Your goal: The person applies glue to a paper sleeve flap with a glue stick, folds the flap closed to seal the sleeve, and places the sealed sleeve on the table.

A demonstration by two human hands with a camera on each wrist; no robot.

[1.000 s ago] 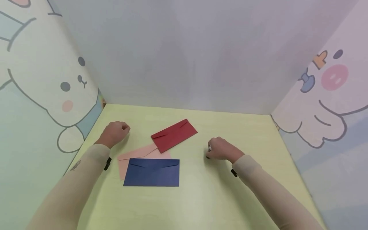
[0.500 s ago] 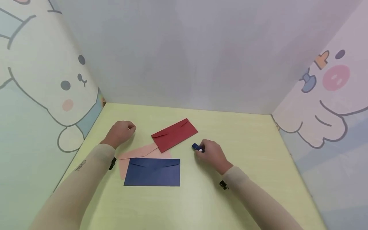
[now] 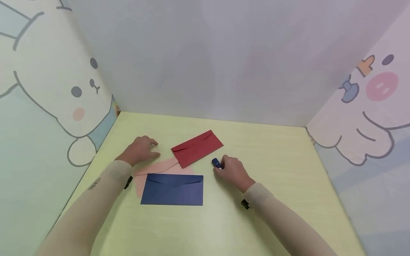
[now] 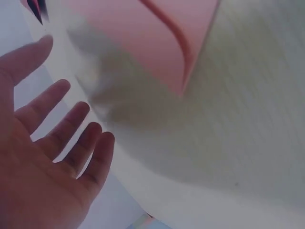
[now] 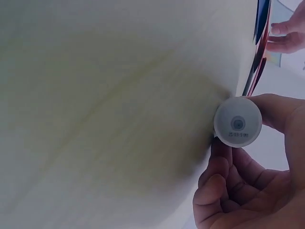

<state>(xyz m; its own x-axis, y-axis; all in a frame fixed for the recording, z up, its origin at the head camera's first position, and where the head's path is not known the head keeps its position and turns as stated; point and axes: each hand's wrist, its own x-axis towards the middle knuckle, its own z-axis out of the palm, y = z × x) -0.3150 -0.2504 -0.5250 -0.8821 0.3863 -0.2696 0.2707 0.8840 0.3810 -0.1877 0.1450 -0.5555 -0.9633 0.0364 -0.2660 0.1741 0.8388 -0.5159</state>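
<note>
My right hand (image 3: 234, 172) pinches a small glue stick (image 3: 216, 163) with a dark blue cap, low over the table. Its round white end, stamped with small print, faces the right wrist view, thumb on one side and fingers on the other. Over the table's left part, my left hand (image 3: 139, 150) holds nothing, its fingers spread in the left wrist view. A pink envelope (image 3: 161, 166) lies just in front of that hand, partly under a dark blue envelope (image 3: 174, 192). Between the two hands, a red envelope (image 3: 196, 148) lies at a slant, overlapping the pink one.
The pale yellow table (image 3: 262, 145) is bounded by a grey back wall (image 3: 211, 71). Side walls carry cartoon animals, a rabbit (image 3: 61, 89) on the left and a pig (image 3: 371, 106) on the right. Each wrist wears a black strap piece.
My right hand has moved left with the glue stick, whose blue cap has come into view. My left hand has shifted right, and its curled fingers have opened out. The envelopes lie as before.
</note>
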